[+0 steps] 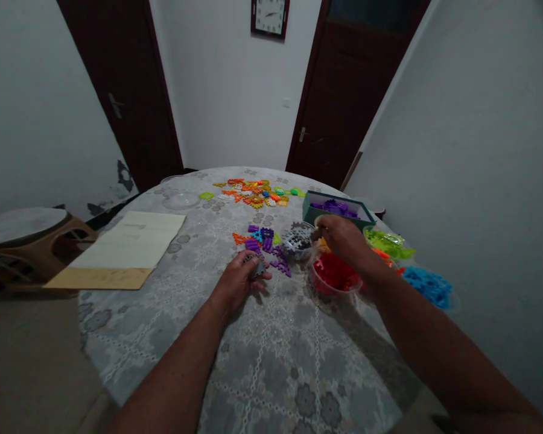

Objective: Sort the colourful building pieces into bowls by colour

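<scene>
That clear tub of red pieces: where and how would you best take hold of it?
Probably by the near left rim of the clear tub, coming from the near left. Its round edge there faces tablecloth rather than another container, while the right forearm crosses above its right side. Keep it level: it looks open and filled with red pieces.

Left hand (238, 279) partly hides grey piece (259, 267); clock (270, 15) cropped above.

Pale walls (226, 96), two dark doors (117, 66), clock (270, 16) beyond the far edge of the table (271, 349), stool (54, 247) off its left edge, dim light
</scene>
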Demonstrator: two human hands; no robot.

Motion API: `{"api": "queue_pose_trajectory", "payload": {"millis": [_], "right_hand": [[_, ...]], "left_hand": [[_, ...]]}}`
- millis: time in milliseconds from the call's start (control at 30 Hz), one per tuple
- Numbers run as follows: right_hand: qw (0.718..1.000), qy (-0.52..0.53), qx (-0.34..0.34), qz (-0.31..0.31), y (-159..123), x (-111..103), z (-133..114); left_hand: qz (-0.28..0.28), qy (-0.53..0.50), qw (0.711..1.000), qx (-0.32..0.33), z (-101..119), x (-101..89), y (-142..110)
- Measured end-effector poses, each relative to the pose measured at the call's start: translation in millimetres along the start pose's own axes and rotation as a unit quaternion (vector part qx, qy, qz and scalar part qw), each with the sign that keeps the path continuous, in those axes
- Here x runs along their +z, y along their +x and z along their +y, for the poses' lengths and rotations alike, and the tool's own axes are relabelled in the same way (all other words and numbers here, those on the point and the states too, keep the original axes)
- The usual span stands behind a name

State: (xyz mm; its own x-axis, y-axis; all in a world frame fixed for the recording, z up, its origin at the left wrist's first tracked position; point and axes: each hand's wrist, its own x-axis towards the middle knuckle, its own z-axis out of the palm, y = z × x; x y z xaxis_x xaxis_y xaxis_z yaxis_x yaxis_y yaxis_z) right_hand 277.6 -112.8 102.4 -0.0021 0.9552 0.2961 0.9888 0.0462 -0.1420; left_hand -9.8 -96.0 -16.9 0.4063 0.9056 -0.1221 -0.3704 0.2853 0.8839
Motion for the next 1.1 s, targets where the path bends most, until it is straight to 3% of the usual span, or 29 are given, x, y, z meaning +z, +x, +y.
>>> {"api": "queue_pose_trajectory", "payload": {"millis": [100, 267, 367, 500, 633, 767, 967, 1100], "right_hand": [[0.999, -0.016, -0.023, -0.018, 1.2, 6.0, 3.9], [0.999, 0.005, -0.032, 0.012, -5.1, 3.3, -2.9], [0.995, 0.067, -0.072, 0.004, -16.6, 2.9, -30.2], [0.974, 0.170, -0.137, -0.061, -38.5, 14.9, -82.9], [0.966, 0.181, -0.159, -0.091, -50.1, 31.2, -113.3], [0.973, 0.165, -0.141, -0.076, -41.6, 29.5, -103.8], [0.994, 0.045, -0.092, 0.035, 7.6, 9.6, -56.3], [0.998, -0.056, -0.036, 0.021, 41.6, 12.0, -36.1]], "left_hand": [[-0.001, 0.001, 1.000, 0.017, -2.4, -1.2, 1.4], [-0.007, 0.044, 0.998, 0.045, -4.6, -2.1, 1.5], [0.000, 0.100, 0.994, 0.053, -1.7, -1.1, -0.8], [0.001, 0.170, 0.983, 0.064, 4.2, 1.1, -4.5], [-0.018, 0.168, 0.982, 0.082, 7.7, 4.0, -8.1], [-0.022, 0.162, 0.983, 0.082, 6.4, 5.1, -8.1], [0.040, 0.141, 0.985, 0.094, 2.2, 2.5, -2.5], [0.074, 0.133, 0.982, 0.111, 2.3, -1.7, 0.8]]}}
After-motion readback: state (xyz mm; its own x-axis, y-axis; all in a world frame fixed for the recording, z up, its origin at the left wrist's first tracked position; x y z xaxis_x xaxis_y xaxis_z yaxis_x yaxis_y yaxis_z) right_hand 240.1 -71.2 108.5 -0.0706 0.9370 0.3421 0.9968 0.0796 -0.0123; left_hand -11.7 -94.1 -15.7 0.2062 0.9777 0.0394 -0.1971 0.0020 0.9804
